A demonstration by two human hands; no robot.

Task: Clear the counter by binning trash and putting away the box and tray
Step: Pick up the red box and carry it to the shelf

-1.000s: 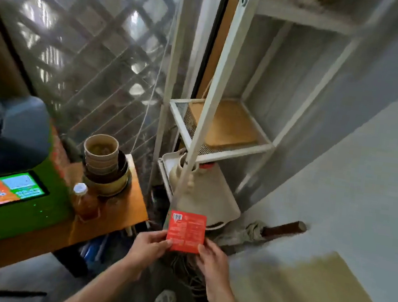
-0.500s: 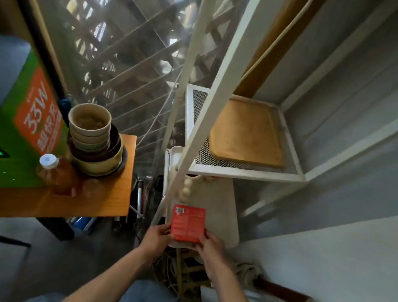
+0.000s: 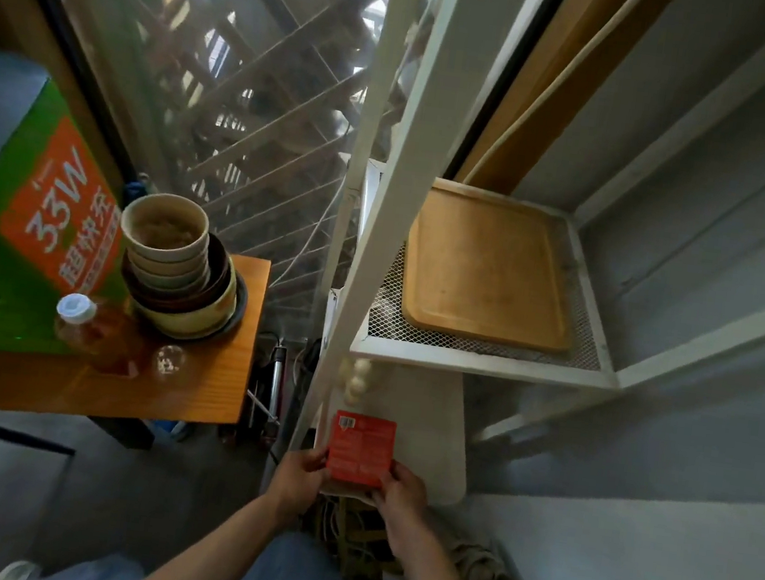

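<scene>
Head view: red box (image 3: 361,448) held between both hands in front of white rack (image 3: 406,158), over its lower shelf. Left hand (image 3: 297,474) gripping left edge; right hand (image 3: 401,492) gripping right edge and bottom corner. Wooden tray (image 3: 489,267) already lying flat on mesh shelf (image 3: 482,362). Long axis of box running away from body, barcode end pointing toward rack, printed face up. Advised: keep box level, clear the slanted upright, slide onto shelf before releasing.
</scene>
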